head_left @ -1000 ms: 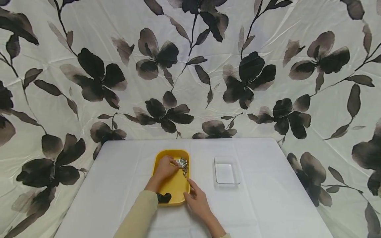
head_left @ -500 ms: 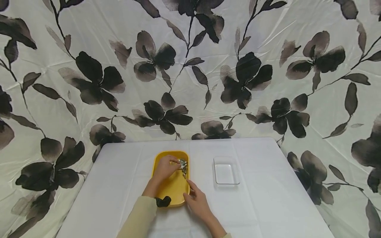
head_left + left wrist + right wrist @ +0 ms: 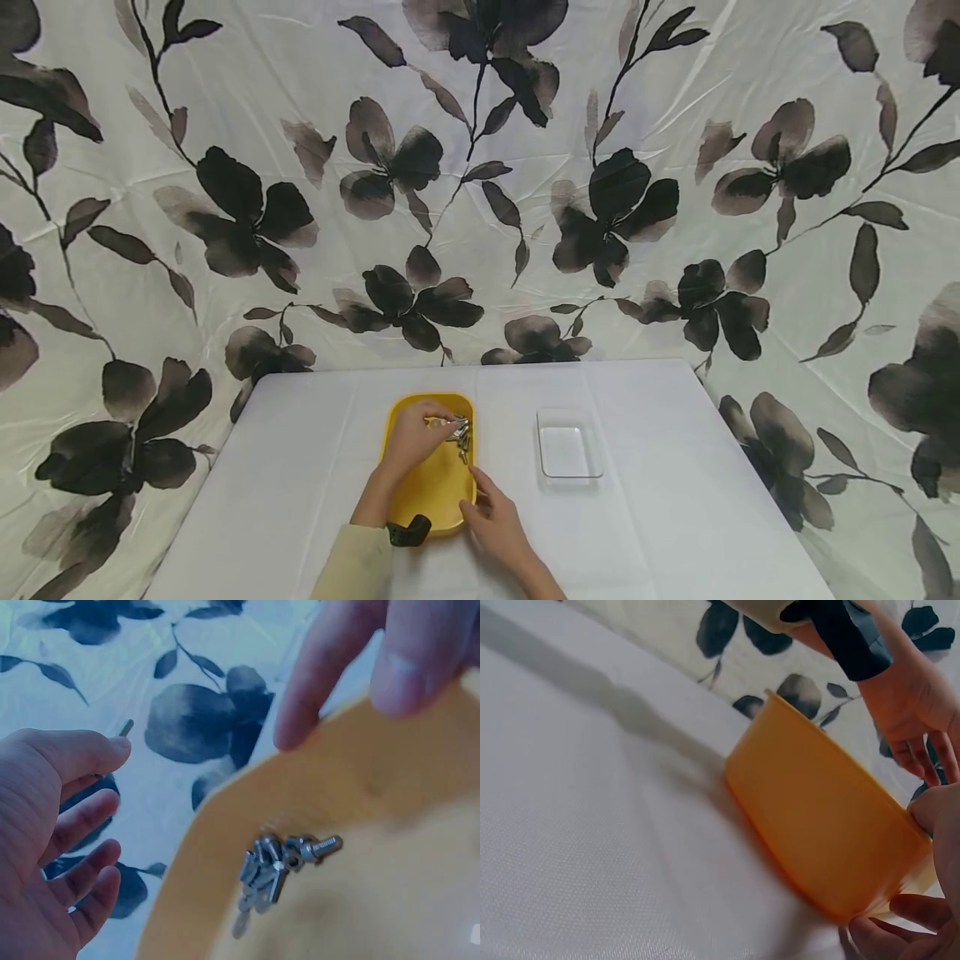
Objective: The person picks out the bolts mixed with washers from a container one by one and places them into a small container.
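Left hand (image 3: 414, 435) of mine is pinching one small screw (image 3: 125, 728) over the yellow tray (image 3: 435, 497) on the worktop (image 3: 675, 517), right hand (image 3: 491, 521) gripping the tray's near corner, screw pile (image 3: 279, 868) inside.

Colours and patterns, tabletop scene

Yellow tray (image 3: 432, 492); silver-grey metal screws (image 3: 461, 431) heaped inside it. Clear, colourless plastic container (image 3: 569, 450). Plain white tablecloth (image 3: 675, 517). Backdrop cloth (image 3: 525, 208), off-white, printed with large black and grey-brown flowers, leaves and thin dark stems. Sleeve (image 3: 358, 567), pale beige; wrist strap (image 3: 408, 531), black.
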A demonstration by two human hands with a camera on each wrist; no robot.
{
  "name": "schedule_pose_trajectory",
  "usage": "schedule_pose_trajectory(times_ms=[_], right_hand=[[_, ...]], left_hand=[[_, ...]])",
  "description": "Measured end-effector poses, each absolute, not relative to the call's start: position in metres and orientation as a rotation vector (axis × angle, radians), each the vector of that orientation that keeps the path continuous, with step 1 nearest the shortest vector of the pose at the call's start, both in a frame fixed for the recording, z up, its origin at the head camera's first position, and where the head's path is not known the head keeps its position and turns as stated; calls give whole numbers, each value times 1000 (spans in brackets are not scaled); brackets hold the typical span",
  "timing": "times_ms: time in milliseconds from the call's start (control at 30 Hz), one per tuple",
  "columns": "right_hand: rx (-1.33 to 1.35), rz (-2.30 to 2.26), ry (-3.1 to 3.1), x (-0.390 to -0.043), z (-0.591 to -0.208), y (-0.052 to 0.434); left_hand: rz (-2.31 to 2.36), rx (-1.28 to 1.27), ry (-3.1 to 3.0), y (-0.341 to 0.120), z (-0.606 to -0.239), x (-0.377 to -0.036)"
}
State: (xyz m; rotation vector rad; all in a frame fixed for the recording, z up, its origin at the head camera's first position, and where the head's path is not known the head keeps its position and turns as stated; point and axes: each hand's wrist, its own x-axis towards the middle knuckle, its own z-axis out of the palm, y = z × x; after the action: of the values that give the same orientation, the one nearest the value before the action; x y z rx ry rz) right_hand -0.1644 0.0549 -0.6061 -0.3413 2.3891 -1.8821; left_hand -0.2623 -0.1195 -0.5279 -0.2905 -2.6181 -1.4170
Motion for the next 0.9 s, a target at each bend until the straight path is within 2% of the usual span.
schedule_pose_trajectory(times_ms=[400, 900], right_hand=[[-362, -1795, 2470, -165, -592, 68], [-276, -1715, 2784, -171, -550, 130]], left_hand=[[-1490, -378, -2542, -108, -513, -245], [-1604, -403, -2525, -90, -511, -240]])
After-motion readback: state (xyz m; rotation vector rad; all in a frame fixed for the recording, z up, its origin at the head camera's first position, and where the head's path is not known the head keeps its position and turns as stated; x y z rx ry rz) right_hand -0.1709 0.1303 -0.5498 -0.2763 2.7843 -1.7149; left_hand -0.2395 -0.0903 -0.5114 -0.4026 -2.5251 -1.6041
